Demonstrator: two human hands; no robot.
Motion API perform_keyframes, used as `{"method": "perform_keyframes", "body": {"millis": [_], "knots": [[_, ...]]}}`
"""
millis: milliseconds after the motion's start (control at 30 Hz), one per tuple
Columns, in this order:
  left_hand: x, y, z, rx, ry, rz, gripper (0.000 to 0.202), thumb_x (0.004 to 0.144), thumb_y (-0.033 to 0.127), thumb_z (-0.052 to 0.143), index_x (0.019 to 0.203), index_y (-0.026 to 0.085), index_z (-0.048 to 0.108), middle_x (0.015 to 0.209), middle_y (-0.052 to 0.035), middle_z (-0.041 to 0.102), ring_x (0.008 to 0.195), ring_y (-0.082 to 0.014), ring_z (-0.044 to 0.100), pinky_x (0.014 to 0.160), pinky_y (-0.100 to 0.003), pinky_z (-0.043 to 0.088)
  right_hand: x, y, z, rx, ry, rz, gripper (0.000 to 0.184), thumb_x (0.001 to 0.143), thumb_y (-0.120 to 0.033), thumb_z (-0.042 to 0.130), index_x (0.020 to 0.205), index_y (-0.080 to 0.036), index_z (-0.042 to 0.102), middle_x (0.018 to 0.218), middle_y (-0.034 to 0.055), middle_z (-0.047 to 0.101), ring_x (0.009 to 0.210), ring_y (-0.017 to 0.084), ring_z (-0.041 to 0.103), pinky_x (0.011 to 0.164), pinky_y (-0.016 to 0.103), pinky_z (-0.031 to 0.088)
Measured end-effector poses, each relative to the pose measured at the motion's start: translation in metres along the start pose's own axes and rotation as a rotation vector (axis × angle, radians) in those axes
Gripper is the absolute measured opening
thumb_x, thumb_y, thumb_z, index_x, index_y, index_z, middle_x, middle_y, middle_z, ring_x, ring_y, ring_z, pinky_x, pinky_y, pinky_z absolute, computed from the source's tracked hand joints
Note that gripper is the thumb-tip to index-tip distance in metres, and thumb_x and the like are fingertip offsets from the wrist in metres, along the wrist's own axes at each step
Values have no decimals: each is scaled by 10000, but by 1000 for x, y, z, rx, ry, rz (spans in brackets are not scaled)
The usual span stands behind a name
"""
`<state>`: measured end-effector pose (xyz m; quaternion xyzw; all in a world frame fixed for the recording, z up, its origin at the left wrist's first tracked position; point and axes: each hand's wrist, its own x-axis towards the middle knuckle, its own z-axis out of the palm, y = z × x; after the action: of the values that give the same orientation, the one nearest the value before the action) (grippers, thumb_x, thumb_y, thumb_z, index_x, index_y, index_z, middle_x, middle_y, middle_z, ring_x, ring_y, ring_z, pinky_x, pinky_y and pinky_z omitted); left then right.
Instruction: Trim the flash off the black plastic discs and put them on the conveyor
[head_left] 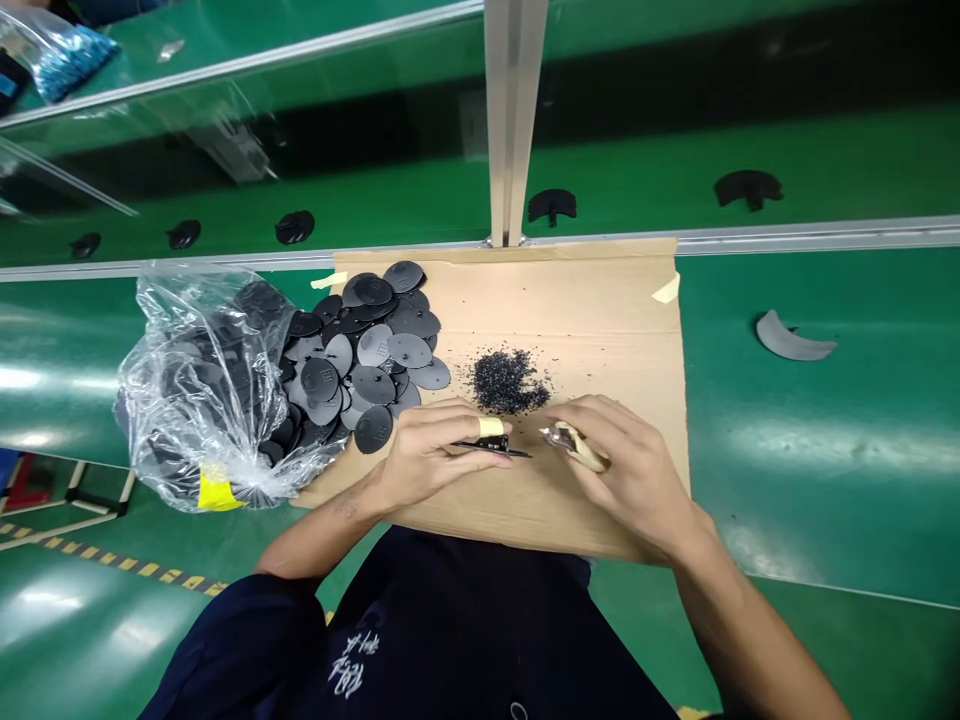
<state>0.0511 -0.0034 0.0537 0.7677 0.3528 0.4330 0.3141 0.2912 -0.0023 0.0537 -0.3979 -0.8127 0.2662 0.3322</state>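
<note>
At a green surface (825, 440) we see two bare hands working over a sheet of cardboard (600, 330) that shields the bench. The left hand (427, 455), a strip of yellow tape on one finger, pinches a flat black disc (495, 450) edge-on, holding it level just above the cardboard. The right hand (630, 470) is closed around a small cutting tool (574, 442), its tip close beside the disc's edge. A heap of black shavings (510, 382) lies just beyond the hands. More discs spill from an open clear plastic bag (210, 390) to the left, within easy reach.
</note>
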Motion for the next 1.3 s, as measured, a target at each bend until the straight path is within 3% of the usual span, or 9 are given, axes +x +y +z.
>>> {"method": "perform_keyframes", "body": {"millis": [167, 467, 567, 700, 933, 1133, 1233, 1300], "knots": [[1, 2, 1, 52, -3, 39, 228, 786, 232, 828, 977, 142, 745, 829, -62, 763, 765, -151, 703, 697, -275, 577, 8, -5, -1, -307, -111, -116, 214, 950, -151, 468, 1060, -141, 651, 916, 108, 715, 789, 224, 627, 686, 347, 495], [-1, -3, 2, 72, -17, 75, 272, 783, 282, 828, 1001, 145, 740, 813, -51, 754, 743, -140, 694, 678, -261, 575, 9, -11, -4, -526, -154, -134, 209, 888, -63, 479, 944, -162, 654, 787, 58, 691, 656, 180, 539, 603, 298, 378], [-1, -3, 4, 52, -7, 58, 261, 783, 306, 825, 971, 145, 743, 787, -49, 748, 722, -138, 690, 669, -254, 567, 8, -10, -4, -527, -167, -105, 247, 899, -47, 440, 869, -168, 652, 731, 45, 679, 612, 162, 535, 578, 288, 352], [1, -1, 5, 51, -8, 12, 270, 809, 342, 800, 986, 147, 740, 763, -43, 731, 670, -122, 661, 640, -242, 545, 8, -4, -5, -429, -258, 5, 222, 885, -62, 469, 916, -171, 660, 809, 45, 716, 671, 156, 610, 590, 261, 371], [11, -15, 15, 201, -62, 105, 261, 899, 324, 714, 1092, 148, 721, 745, -31, 707, 645, -116, 615, 627, -252, 517, 13, -2, -7, -621, -353, 170, 211, 809, -52, 546, 926, -166, 678, 792, 62, 720, 685, 199, 639, 565, 294, 314], [13, -30, 23, 185, 4, 108, 201, 885, 289, 731, 1039, 161, 734, 802, -47, 742, 735, -147, 654, 683, -289, 553, 2, 1, -11, -480, -305, 265, 231, 917, -177, 540, 1111, -185, 666, 927, 83, 737, 811, 232, 680, 646, 305, 435], [12, -31, 23, 124, 54, 59, 180, 873, 259, 745, 1020, 157, 735, 823, -51, 754, 752, -142, 666, 684, -268, 559, -3, 7, -4, -232, -188, 235, 223, 947, -289, 579, 1132, -180, 642, 1008, 95, 726, 882, 236, 686, 745, 327, 508], [12, -31, 23, 76, 53, 45, 184, 876, 253, 741, 1031, 153, 726, 866, -58, 766, 770, -136, 685, 697, -250, 568, -3, 8, 4, -92, -86, 167, 163, 959, -270, 567, 1073, -181, 642, 996, 87, 722, 883, 216, 679, 773, 320, 521]]}}
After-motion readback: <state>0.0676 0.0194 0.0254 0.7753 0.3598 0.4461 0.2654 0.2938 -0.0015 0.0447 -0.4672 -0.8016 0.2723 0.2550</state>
